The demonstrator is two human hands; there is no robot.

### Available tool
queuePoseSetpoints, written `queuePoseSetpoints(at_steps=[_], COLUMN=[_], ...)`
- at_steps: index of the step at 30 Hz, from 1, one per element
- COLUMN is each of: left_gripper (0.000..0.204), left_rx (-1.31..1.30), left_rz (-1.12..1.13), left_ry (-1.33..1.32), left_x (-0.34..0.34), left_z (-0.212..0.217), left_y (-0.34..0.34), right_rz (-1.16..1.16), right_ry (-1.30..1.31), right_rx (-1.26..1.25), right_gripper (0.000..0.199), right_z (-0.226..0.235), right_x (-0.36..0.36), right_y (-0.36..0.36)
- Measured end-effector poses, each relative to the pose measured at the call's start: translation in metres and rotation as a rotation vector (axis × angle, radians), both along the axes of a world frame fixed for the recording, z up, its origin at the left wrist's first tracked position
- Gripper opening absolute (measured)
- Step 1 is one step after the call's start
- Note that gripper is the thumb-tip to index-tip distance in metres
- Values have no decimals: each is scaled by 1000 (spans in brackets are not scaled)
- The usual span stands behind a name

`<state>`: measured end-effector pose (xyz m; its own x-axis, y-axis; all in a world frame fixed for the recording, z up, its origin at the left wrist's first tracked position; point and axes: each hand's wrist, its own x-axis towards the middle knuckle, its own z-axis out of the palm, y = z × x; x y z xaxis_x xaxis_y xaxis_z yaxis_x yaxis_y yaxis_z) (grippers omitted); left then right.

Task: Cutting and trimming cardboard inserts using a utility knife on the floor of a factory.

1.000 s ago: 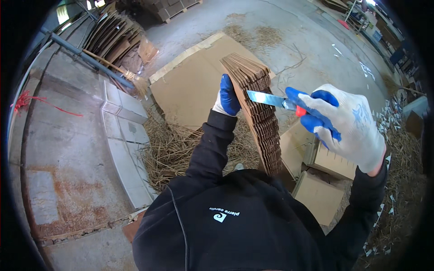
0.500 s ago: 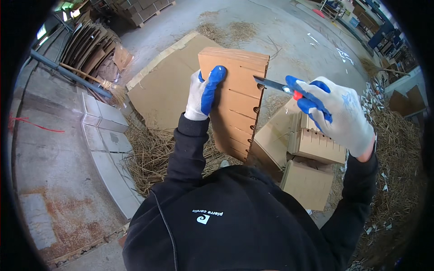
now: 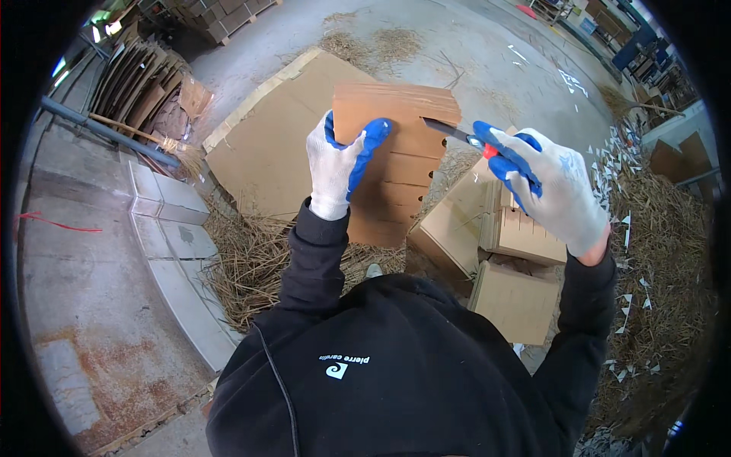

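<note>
The left hand in a white and blue glove (image 3: 339, 164) grips a thick brown stack of slotted cardboard sheets (image 3: 403, 171) by its left edge, thumb on the front. The stack is just right of that hand. The right hand in a matching glove (image 3: 552, 179), apart from the cardboard, is wrapped around a flat-bladed knife with a red part (image 3: 455, 132). Its tip meets the stack's upper right.

A grey concrete floor (image 3: 464, 30) carries a large flat cardboard sheet (image 3: 263, 145) near centre, brown cardboard stacks (image 3: 515, 306) to its lower right, straw-like brown strips (image 3: 245, 270) heaped left and right, scattered white scraps (image 3: 569, 81), and a loaded pallet (image 3: 247, 23) upper left.
</note>
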<state>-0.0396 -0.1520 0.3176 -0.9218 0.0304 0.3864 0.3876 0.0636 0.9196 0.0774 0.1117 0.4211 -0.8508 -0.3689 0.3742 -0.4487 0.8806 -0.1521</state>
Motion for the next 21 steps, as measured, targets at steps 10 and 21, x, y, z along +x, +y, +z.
queuePoseSetpoints(at_steps=[10,21], left_gripper=[64,71], left_rx=[20,24], left_rz=[163,92], left_ry=[132,574], left_x=[21,27], left_z=[-12,-29], left_y=[12,-10], right_rz=[-153,-22], right_ry=[70,286], right_rx=[24,-107], right_gripper=[39,51], right_z=[-31,-64], right_x=[3,15], right_y=[-9,1])
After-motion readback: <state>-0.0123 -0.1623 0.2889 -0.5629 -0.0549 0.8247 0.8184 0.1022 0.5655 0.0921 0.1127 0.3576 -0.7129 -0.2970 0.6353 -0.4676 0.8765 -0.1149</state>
